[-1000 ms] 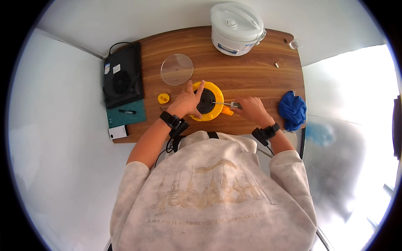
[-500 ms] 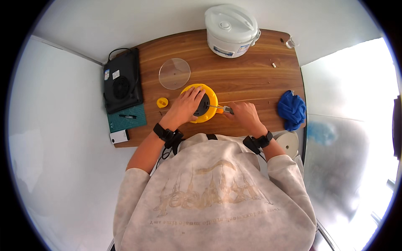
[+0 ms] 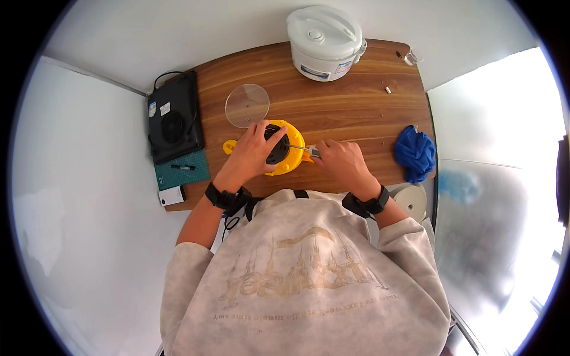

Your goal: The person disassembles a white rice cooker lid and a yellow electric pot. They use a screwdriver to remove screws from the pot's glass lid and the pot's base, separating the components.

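A round yellow housing [image 3: 296,139] with a slotted black disc [image 3: 276,154] at its middle lies on the table close to my body. My left hand [image 3: 249,153] steadies it from the left, fingers over the far side and thumb toward the near side, covering part of the disc. In my closed right hand [image 3: 342,161] is a screwdriver [image 3: 314,151] with a grey handle. Its thin metal shaft points left across the yellow rim, and the tip meets the black disc. An orange tab [image 3: 307,157] sticks out beneath the shaft. A small yellow knob [image 3: 228,146] sits left of the housing.
Behind the housing lies a clear round plate [image 3: 247,105]. A white lidded pot [image 3: 323,47] stands at the back. To the left are a black appliance [image 3: 178,110], a green mat [image 3: 199,169] and a pen [image 3: 182,167]. A blue cloth [image 3: 414,153] lies to the right.
My left hand has shifted left, and the housing has moved slightly left with it. The screwdriver and my right hand have followed a little to the left.
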{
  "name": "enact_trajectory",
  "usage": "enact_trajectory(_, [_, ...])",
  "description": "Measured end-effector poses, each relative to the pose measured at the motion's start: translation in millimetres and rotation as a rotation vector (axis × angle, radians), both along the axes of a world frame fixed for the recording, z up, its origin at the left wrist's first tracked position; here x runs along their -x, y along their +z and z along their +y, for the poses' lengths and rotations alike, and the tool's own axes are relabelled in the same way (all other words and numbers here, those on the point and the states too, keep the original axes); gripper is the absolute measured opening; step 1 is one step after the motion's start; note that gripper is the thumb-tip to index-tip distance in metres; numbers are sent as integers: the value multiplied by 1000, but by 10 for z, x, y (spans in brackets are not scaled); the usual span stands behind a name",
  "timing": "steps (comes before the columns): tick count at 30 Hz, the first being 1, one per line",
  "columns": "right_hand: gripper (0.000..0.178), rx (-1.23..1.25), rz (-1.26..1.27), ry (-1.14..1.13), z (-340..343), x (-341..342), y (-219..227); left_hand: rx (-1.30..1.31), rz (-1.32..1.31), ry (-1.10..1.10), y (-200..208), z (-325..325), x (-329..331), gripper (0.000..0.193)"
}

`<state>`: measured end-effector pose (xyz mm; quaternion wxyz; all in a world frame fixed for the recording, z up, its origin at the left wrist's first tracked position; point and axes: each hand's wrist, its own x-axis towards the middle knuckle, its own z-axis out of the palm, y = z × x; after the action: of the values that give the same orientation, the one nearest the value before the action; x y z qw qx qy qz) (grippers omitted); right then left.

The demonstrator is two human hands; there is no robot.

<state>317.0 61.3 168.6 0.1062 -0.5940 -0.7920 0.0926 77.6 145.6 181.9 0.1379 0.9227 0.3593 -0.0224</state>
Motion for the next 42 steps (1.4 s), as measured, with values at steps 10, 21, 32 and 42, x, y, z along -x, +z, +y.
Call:
enact_trajectory(10, [17, -80, -21, 108, 89, 100, 193, -5, 88, 41, 263, 39, 178, 89])
enact_trajectory(21, [30, 253, 160, 65, 108, -17, 451, -23, 142, -42, 398, 17, 121, 91])
enact_trajectory(32, [27, 89, 14, 43, -86, 59, 458, -66, 126, 100, 349, -73, 73, 90])
enact_trajectory(42, [25, 104, 322, -184, -110, -312, 431, 9, 46, 283, 565, 206, 341, 89])
